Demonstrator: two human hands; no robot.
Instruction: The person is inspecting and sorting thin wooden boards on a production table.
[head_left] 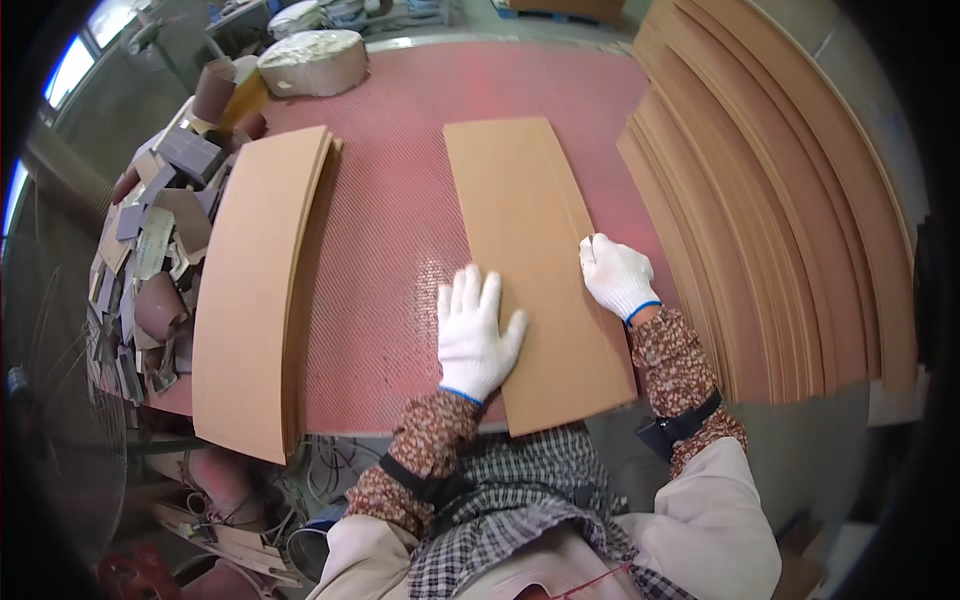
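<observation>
A long tan wooden board (pixel 530 200) lies lengthwise before me on the red textured tabletop, its near end reaching the table's front edge. My left hand (pixel 477 335), in a white knitted glove, rests flat on the board's left side with the fingers stretched out and thumb spread. At the board's right edge, about halfway along, is my right hand (pixel 617 275), also gloved. Its fingers are closed, and a small dark bit shows at the fingertips; what they hold is hidden.
To the left stands a stack of similar boards (pixel 255 290). Beyond it lies a heap of grey and brown abrasive pieces (pixel 165 230). Many upright curved-looking panels (pixel 760 200) line the right side. A large pale roll (pixel 315 65) sits at the table's far left corner.
</observation>
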